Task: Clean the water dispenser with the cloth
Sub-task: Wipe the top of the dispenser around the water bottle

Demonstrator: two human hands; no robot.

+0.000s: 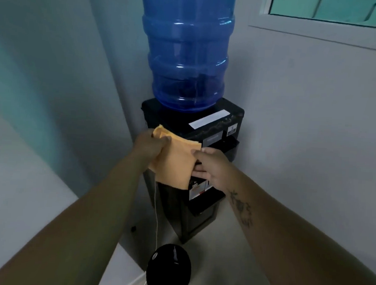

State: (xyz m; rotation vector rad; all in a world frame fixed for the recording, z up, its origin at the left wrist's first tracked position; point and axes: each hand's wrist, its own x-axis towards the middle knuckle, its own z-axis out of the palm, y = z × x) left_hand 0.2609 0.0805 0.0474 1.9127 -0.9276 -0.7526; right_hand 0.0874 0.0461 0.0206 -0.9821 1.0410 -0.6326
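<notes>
Cloth held spread before the water dispenser front. Left hand grips its 10 o'clock corner, right hand pinches its 3 o'clock edge. Judged early: both hands readying the cloth, wiping apparently all left.

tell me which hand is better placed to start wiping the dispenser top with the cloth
Probably the left hand: its grip holds a corner of the cloth beside the top edge of the dispenser. The right hand only pinches the cloth's side edge, lower down.
</notes>
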